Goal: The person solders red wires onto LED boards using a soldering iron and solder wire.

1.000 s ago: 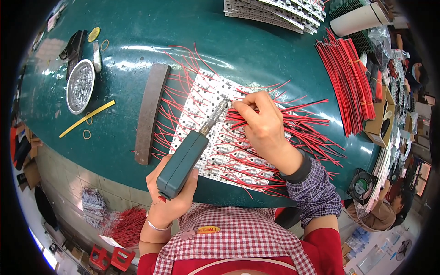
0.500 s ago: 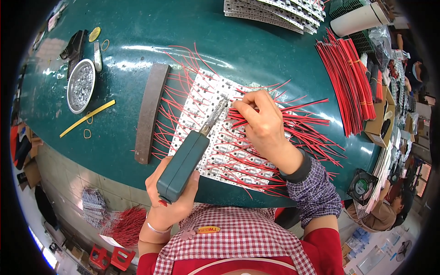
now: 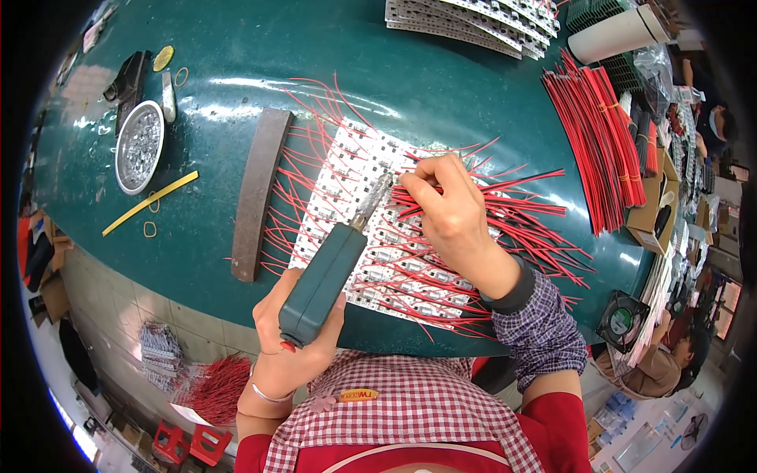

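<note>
My left hand [image 3: 293, 347] grips a teal soldering iron [image 3: 325, 277] whose metal tip [image 3: 374, 199] rests on a white panel of small circuit boards [image 3: 347, 197] lying on the green table [image 3: 331, 71]. My right hand [image 3: 451, 214] pinches a thin red wire [image 3: 505, 183] and holds its end at the iron's tip. Many soldered red wires [image 3: 296, 177] fan out from both sides of the panel.
A brown bar [image 3: 256, 193] lies left of the panel. Farther left sit a round metal tin [image 3: 139, 147], a yellow strip [image 3: 150, 203] and rubber bands. Bundles of red wires [image 3: 599, 142] lie at right, stacked boards [image 3: 473, 20] at the far edge. Another person [image 3: 662, 366] sits at lower right.
</note>
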Motion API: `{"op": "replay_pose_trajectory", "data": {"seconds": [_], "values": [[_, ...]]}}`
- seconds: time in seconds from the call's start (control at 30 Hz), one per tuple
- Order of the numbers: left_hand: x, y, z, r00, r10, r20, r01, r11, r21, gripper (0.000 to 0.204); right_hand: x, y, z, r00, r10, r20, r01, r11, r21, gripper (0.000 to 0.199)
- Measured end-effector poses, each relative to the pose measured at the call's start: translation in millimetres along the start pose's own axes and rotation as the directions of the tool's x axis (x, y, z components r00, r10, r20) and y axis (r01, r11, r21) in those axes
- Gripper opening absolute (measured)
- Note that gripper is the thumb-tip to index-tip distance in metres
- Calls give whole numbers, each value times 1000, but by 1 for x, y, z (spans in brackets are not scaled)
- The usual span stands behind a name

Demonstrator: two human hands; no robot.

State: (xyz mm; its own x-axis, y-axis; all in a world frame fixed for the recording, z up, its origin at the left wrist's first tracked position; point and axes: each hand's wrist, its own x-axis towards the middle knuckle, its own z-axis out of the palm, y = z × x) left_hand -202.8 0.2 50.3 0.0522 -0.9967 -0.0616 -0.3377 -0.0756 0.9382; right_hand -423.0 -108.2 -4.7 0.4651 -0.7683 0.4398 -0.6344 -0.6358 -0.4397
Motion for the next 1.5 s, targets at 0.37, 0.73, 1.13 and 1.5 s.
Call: {"op": "replay_pose_trajectory", "data": {"seconds": [0.37,0.73,1.13,1.5], "values": [[-1,-4,-2,999,34,-18,-34,999,-22,18,-1,3,2,999,-31,-19,31,999,-24,28],[3,-3,0,999,47,-8,-47,999,-20,16,7,6,0,1000,4,-25,-4,1000,28,38],[4,1,-6,998,-16,61,14,999,34,14,9,11,-4,995,-80,61,82,996,-29,29],[0,-4,-9,999,-4,-44,-2,992,-124,19,12,11,-8,989,-111,100,117,991,-59,28]]}}
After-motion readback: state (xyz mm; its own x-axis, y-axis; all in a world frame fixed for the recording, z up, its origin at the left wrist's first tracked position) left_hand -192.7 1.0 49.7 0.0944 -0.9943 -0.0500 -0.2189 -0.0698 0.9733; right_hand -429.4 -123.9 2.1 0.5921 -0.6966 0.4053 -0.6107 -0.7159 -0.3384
